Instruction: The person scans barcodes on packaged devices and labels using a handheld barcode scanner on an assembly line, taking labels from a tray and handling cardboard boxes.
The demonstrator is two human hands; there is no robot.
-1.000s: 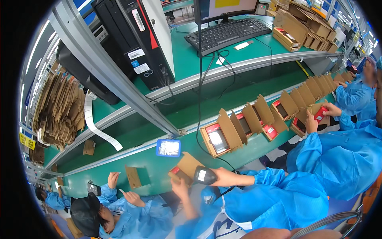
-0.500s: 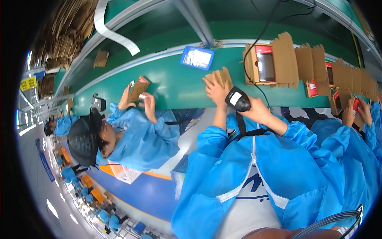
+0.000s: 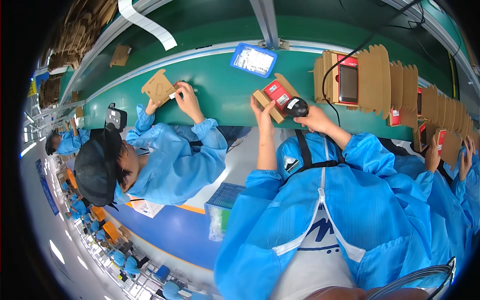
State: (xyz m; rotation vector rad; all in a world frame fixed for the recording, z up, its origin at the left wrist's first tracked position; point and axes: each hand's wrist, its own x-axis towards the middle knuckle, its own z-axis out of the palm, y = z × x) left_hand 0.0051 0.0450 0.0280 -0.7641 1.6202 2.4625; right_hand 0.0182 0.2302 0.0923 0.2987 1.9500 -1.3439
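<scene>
My left hand (image 3: 265, 117) grips the near left edge of an open brown cardboard box (image 3: 270, 110). Inside it lies a red box (image 3: 275, 89) with white labels on its face, tilted up toward me. My right hand (image 3: 319, 120) is wrapped round a black handheld barcode scanner (image 3: 296, 107). The scanner's head is over the right end of the red box and hides part of it; I cannot tell whether they touch. A black cable (image 3: 327, 75) runs near the scanner.
A blue tray (image 3: 252, 45) with white labels stands at the table's far edge. To the right are several open cardboard boxes (image 3: 375, 75), one showing a red box with a dark screen. At left a co-worker's hands (image 3: 187, 102) hold a cardboard box (image 3: 159, 89); another person's hands (image 3: 433, 155) work at far right.
The cardboard box in my left hand has turned, so the red box inside now shows. My right hand has moved the scanner away from me, up to the red box.
</scene>
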